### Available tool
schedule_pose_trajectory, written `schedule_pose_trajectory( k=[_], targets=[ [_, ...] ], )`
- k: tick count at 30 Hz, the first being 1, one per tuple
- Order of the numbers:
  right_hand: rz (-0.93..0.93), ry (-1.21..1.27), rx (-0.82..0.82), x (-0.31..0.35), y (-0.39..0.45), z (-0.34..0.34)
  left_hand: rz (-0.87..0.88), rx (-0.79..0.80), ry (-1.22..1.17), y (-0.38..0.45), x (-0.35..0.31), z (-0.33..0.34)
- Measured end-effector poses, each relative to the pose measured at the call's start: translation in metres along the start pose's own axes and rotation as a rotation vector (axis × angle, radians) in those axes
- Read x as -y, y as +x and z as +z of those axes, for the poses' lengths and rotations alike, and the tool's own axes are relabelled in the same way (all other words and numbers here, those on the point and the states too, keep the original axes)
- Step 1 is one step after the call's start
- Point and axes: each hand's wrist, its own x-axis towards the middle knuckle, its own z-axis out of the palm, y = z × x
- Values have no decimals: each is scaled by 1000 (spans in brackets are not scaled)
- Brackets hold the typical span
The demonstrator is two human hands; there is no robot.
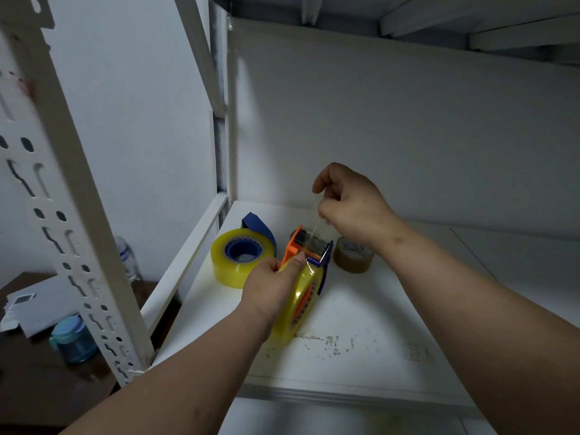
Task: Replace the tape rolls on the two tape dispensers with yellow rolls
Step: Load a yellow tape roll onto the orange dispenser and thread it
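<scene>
Yellow roll in hand: yellow roll [298, 304] sat mounted on the orange dispenser [306, 246], tilted, its lower edge on the white shelf [392, 312].
Left hand: left hand [273, 282] gripped roll and dispenser body, thumb pressed near the orange frame, fingers curled around.
Right hand: right hand [348, 202] was raised above the dispenser, fingers pinching the free tape end [317, 215], strip stretched up from the cutter area.
Second dispenser: blue dispenser [259, 229] lay just left, already carrying a second yellow roll [233, 257] on its blue hub.
Old roll: brown tape roll [353, 254] lay flat on the shelf just right of the orange dispenser, partly behind the right wrist.
Step, judged: threading tape end through the orange dispenser head; looked like late in the task.
Doing it well: keep the strip taut and centred over the blade, hold the body steady with the left hand, avoid letting tape fold onto itself or stick sideways to the frame.
Risk: thin clear strip, twists easily.
</scene>
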Motion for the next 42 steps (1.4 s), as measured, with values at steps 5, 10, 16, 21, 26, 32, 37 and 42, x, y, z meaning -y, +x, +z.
schedule_pose_trajectory(
  k=[5,10,16,21,26,32,37,42],
  targets=[
    [-148,-99,-83,-3,-5,8,19,-20,25,5,2,1],
    [-269,-283,-169,-9,-2,7,28,-7,38,9,3,-1],
    [-181,-333,-212,-15,5,11,58,44,32,6,9,-7],
    [-160,-303,-221,-5,6,15,56,33,21,6,12,-8],
    [-255,-334,-242,4,3,16,53,-38,1,8,11,-3],
    [-234,-340,-234,5,-1,13,128,-87,80,9,12,4],
    [-117,-348,-250,0,-1,13,152,-90,133,8,12,4],
    [-107,-410,-285,-6,-1,12,126,44,71,8,15,-4]
  ],
)
